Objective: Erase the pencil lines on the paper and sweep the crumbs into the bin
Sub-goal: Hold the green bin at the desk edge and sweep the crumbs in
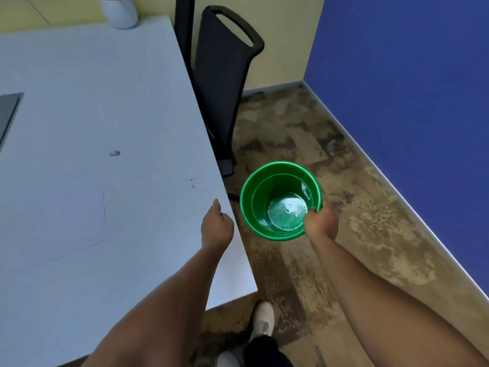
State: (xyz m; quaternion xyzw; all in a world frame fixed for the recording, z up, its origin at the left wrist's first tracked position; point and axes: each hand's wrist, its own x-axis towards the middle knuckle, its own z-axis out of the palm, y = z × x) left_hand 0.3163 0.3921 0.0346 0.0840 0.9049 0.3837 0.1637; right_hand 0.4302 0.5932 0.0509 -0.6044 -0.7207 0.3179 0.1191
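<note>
Beside the table's right edge (211, 144), off the tabletop and over the floor (330, 181), the green bin (264, 223) is held up with its mouth open to the camera. Small dark specks lie on its glossy bottom; whether they are crumbs cannot be told. The bin's outer wall is mostly out of sight, seen from above.

The right hand (321, 223) grips the bin's near rim on the side away from the table. The thumb hooks over the rim to the inside; the other fingers are hidden under the hand and behind the wall.

The left hand (217, 226) rests at the table's edge, just beside the bin but not touching it. Its fingers are curled inward in a loose fist, one fingertip pointing away from the person. Nothing can be seen in it; the palm is hidden.

The paper (79, 207) is nearly the same white as the table, so its borders are hard to make out. Faint pencil strokes remain on it, left of the left hand. A few dark crumbs (191, 182) sit near the table's edge, beyond the left hand. The eraser (114, 153), small and blurred, lies farther in from the edge.

At the table's left, a dark flat object (8, 115) is cut off by the frame. A white pot (120, 11) at the far corner is cropped at the top. A black chair (222, 83) stands against the table's far right edge.
</note>
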